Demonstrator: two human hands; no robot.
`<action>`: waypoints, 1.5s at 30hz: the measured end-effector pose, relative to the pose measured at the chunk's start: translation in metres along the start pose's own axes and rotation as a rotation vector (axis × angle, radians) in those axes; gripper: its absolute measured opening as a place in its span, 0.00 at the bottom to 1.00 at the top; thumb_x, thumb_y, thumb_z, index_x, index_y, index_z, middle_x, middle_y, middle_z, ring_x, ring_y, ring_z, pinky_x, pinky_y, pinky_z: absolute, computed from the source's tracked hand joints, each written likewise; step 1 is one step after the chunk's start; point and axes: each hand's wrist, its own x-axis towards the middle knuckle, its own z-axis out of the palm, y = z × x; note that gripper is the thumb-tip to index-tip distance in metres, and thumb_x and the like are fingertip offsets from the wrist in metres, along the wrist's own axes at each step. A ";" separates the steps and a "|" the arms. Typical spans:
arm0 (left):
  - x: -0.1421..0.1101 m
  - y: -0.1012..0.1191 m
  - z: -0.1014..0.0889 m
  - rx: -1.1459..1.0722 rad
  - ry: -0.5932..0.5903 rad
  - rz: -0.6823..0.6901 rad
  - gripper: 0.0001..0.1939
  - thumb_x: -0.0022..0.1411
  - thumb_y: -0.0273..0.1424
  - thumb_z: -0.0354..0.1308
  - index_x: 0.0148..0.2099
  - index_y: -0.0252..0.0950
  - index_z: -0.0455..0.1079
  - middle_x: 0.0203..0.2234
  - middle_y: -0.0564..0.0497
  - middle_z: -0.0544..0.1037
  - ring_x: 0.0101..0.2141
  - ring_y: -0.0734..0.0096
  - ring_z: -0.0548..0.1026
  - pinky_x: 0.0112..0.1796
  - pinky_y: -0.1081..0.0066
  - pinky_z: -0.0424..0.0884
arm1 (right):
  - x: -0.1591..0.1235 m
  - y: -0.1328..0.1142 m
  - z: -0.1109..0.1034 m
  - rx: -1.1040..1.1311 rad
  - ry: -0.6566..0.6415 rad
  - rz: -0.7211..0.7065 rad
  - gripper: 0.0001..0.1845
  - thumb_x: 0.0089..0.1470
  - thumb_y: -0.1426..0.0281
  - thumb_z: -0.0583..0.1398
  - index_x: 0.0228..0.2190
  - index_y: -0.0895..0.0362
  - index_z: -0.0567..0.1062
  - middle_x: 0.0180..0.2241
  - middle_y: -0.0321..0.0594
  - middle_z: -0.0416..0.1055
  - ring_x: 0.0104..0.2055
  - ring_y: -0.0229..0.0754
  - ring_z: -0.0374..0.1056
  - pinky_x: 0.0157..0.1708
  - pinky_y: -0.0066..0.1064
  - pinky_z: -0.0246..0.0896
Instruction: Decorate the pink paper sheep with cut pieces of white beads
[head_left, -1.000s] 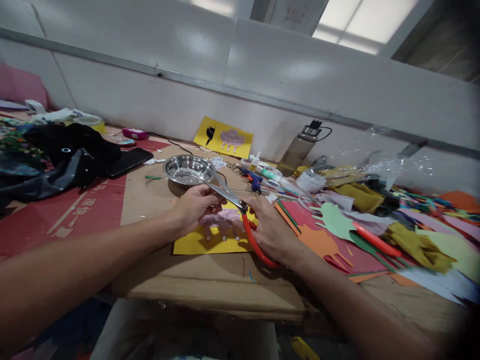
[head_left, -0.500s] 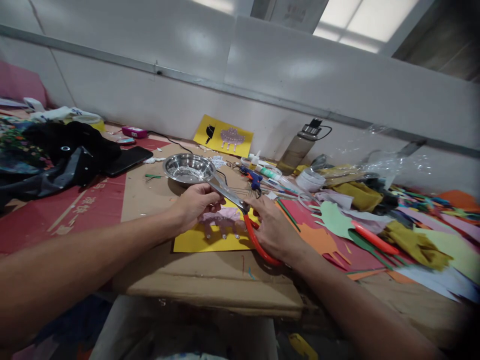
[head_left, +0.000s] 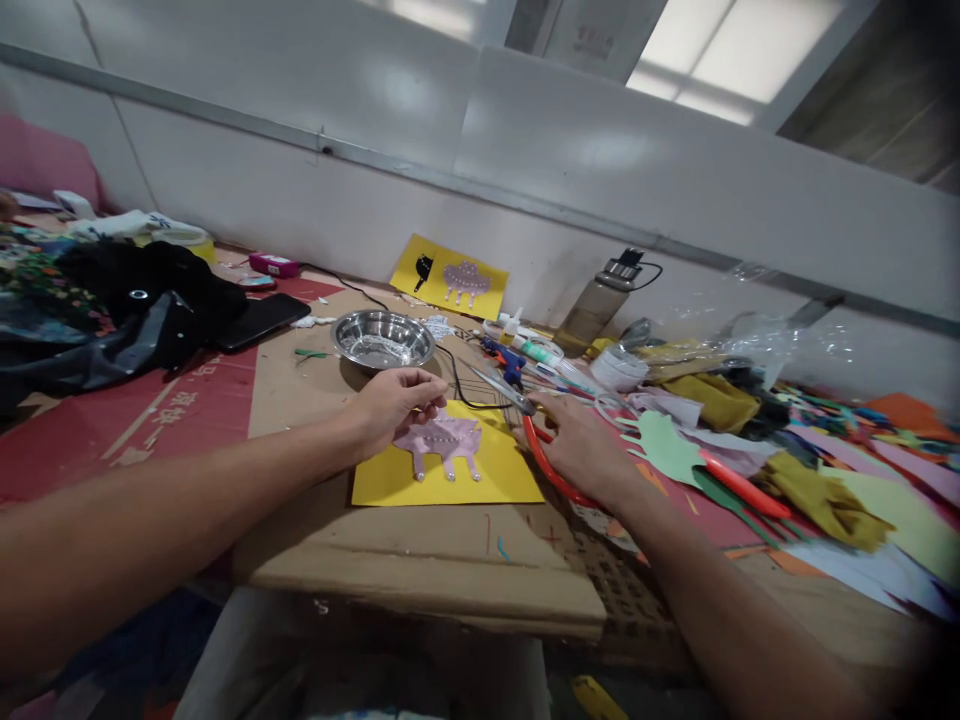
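Note:
My right hand (head_left: pixel 581 440) grips a pair of scissors (head_left: pixel 541 455) with orange-red handles, the blades pointing up and to the left. Thumb and fingers of my left hand (head_left: pixel 401 405) are pinched together over the card's upper left; whatever they hold is too small to make out. Beneath lies a yellow card (head_left: pixel 517 480) bearing a pink cut-out shape (head_left: pixel 439 443), with a row of beads across it and beads at the ends of its legs. A shiny metal bowl (head_left: pixel 382 340) stands just behind my left hand.
A blue glue gun (head_left: pixel 504 360) lies beyond the scissors. Against the wall leans another decorated yellow card (head_left: pixel 451 277), and a grey bottle (head_left: pixel 600 300) tilts nearby. Coloured paper and cloth scraps (head_left: pixel 825 490) crowd the right. A black phone (head_left: pixel 262 322) and dark bag (head_left: pixel 135 300) lie left.
My right hand has drawn the scissors to the right, away from my left hand and the bowl. The pink shape is now more exposed. My left hand stays pinched in nearly the same place.

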 end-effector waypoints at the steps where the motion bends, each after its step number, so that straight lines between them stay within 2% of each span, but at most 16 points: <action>1: 0.000 0.000 0.000 0.003 -0.001 0.004 0.06 0.55 0.26 0.60 0.28 0.30 0.68 0.22 0.51 0.71 0.19 0.82 0.64 0.22 0.79 0.59 | 0.002 0.004 0.000 -0.041 -0.032 0.011 0.25 0.53 0.66 0.58 0.53 0.57 0.68 0.45 0.51 0.68 0.43 0.48 0.67 0.41 0.33 0.59; 5: 0.001 0.000 -0.001 0.007 -0.002 0.014 0.06 0.55 0.26 0.60 0.27 0.30 0.68 0.21 0.51 0.71 0.19 0.82 0.64 0.22 0.78 0.58 | 0.011 0.024 0.002 -0.131 -0.145 -0.043 0.29 0.50 0.71 0.57 0.55 0.57 0.67 0.44 0.50 0.70 0.45 0.48 0.67 0.42 0.33 0.59; 7: 0.000 0.000 -0.001 0.013 0.004 0.004 0.06 0.54 0.26 0.60 0.27 0.30 0.68 0.21 0.51 0.71 0.19 0.82 0.64 0.22 0.78 0.58 | 0.014 0.034 0.001 -0.161 -0.189 -0.089 0.30 0.49 0.70 0.58 0.56 0.57 0.66 0.45 0.50 0.70 0.47 0.49 0.66 0.44 0.33 0.59; 10: -0.001 0.000 0.000 0.013 0.005 -0.002 0.06 0.53 0.27 0.61 0.27 0.31 0.68 0.21 0.51 0.71 0.19 0.82 0.63 0.21 0.78 0.58 | 0.016 0.039 -0.007 -0.249 -0.203 -0.103 0.29 0.50 0.65 0.59 0.54 0.54 0.68 0.46 0.51 0.69 0.49 0.53 0.65 0.46 0.39 0.58; 13: 0.000 0.002 -0.001 -0.014 0.004 0.003 0.06 0.52 0.26 0.62 0.26 0.31 0.68 0.21 0.51 0.71 0.19 0.82 0.64 0.23 0.78 0.59 | 0.020 0.030 -0.016 -0.211 -0.100 -0.087 0.23 0.53 0.62 0.58 0.50 0.55 0.73 0.45 0.52 0.70 0.47 0.53 0.66 0.46 0.41 0.59; 16: 0.003 0.003 -0.002 -0.033 0.013 0.017 0.06 0.52 0.25 0.62 0.26 0.31 0.69 0.21 0.52 0.71 0.20 0.82 0.65 0.24 0.77 0.61 | 0.030 0.013 -0.015 -0.030 0.056 -0.084 0.16 0.56 0.67 0.55 0.45 0.57 0.75 0.41 0.47 0.73 0.40 0.44 0.68 0.42 0.33 0.61; 17: 0.004 0.003 -0.003 -0.032 0.012 0.030 0.06 0.52 0.25 0.62 0.26 0.31 0.69 0.21 0.52 0.72 0.20 0.82 0.65 0.24 0.77 0.61 | 0.035 0.008 -0.012 -0.008 0.068 -0.110 0.15 0.56 0.69 0.55 0.43 0.58 0.76 0.40 0.45 0.74 0.39 0.43 0.68 0.41 0.31 0.61; 20: 0.007 0.006 -0.008 -0.016 0.022 0.076 0.06 0.52 0.26 0.62 0.26 0.31 0.70 0.21 0.52 0.71 0.20 0.82 0.64 0.24 0.77 0.60 | 0.048 -0.003 0.001 -0.065 0.016 -0.185 0.12 0.56 0.73 0.54 0.38 0.59 0.77 0.39 0.46 0.75 0.40 0.42 0.68 0.41 0.30 0.59; 24: 0.010 0.012 -0.013 -0.014 0.072 0.110 0.05 0.52 0.26 0.63 0.27 0.31 0.70 0.21 0.52 0.71 0.21 0.81 0.65 0.25 0.77 0.60 | 0.059 -0.005 0.012 -0.170 -0.060 -0.212 0.12 0.56 0.73 0.55 0.37 0.60 0.78 0.39 0.49 0.74 0.41 0.44 0.67 0.40 0.31 0.58; 33: 0.007 0.021 -0.012 -0.009 0.091 0.134 0.05 0.53 0.25 0.62 0.26 0.31 0.70 0.22 0.50 0.71 0.21 0.81 0.64 0.24 0.76 0.58 | 0.060 -0.006 0.017 -0.186 -0.028 -0.192 0.12 0.55 0.74 0.53 0.32 0.61 0.76 0.35 0.49 0.73 0.37 0.44 0.67 0.36 0.32 0.57; 36: 0.009 0.021 -0.013 -0.016 0.101 0.152 0.06 0.54 0.25 0.61 0.26 0.31 0.69 0.21 0.50 0.71 0.21 0.81 0.64 0.24 0.75 0.58 | 0.056 -0.009 0.017 -0.106 0.105 -0.166 0.11 0.54 0.75 0.53 0.30 0.61 0.75 0.34 0.48 0.73 0.36 0.43 0.67 0.35 0.32 0.57; 38: 0.011 0.020 -0.015 -0.017 0.115 0.156 0.06 0.54 0.25 0.60 0.26 0.31 0.69 0.21 0.51 0.71 0.21 0.81 0.64 0.24 0.75 0.58 | 0.051 -0.017 0.014 0.024 0.174 -0.183 0.09 0.53 0.75 0.54 0.29 0.60 0.75 0.31 0.45 0.74 0.34 0.42 0.67 0.34 0.31 0.58; 40: 0.013 0.018 -0.016 -0.011 0.129 0.160 0.06 0.55 0.25 0.60 0.27 0.31 0.69 0.21 0.51 0.71 0.20 0.81 0.63 0.24 0.76 0.58 | 0.043 -0.032 0.012 0.198 0.142 -0.243 0.07 0.52 0.74 0.56 0.28 0.59 0.75 0.29 0.42 0.74 0.31 0.39 0.67 0.32 0.29 0.58; 42: 0.014 0.016 -0.017 -0.006 0.132 0.171 0.06 0.56 0.24 0.59 0.27 0.30 0.69 0.21 0.51 0.71 0.20 0.82 0.64 0.24 0.77 0.58 | 0.035 -0.050 0.012 0.362 0.053 -0.320 0.06 0.51 0.74 0.57 0.29 0.59 0.75 0.28 0.39 0.74 0.29 0.36 0.67 0.29 0.27 0.58; 45: 0.014 0.016 -0.017 -0.015 0.136 0.189 0.06 0.57 0.23 0.58 0.27 0.30 0.68 0.21 0.51 0.71 0.20 0.82 0.64 0.24 0.77 0.58 | 0.026 -0.076 0.014 0.457 -0.029 -0.359 0.05 0.50 0.75 0.58 0.28 0.59 0.76 0.26 0.37 0.74 0.26 0.34 0.66 0.27 0.25 0.58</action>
